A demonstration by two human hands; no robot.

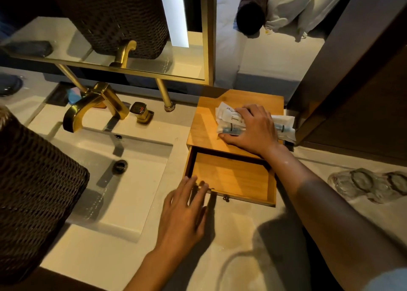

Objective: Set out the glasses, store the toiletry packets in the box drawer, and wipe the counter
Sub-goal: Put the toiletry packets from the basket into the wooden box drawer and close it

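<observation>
A wooden box (204, 123) stands on the pale counter (240, 231) right of the sink. Its drawer (233, 176) is pulled out toward me and holds nothing. White toiletry packets (230, 116) lie in a pile on the box top. My right hand (253, 129) lies over them, fingers curled around the pile. My left hand (187, 211) hovers at the drawer's front left corner, fingers spread, tips touching the front edge. Two clear glasses (361, 183) stand on the counter at the far right.
A gold faucet (94, 107) and a sunken sink (123, 169) lie to the left. A dark woven basket (33, 191) fills the left edge. A gold-framed mirror (132, 37) stands behind, and a dark wall panel (356, 92) rises at the right.
</observation>
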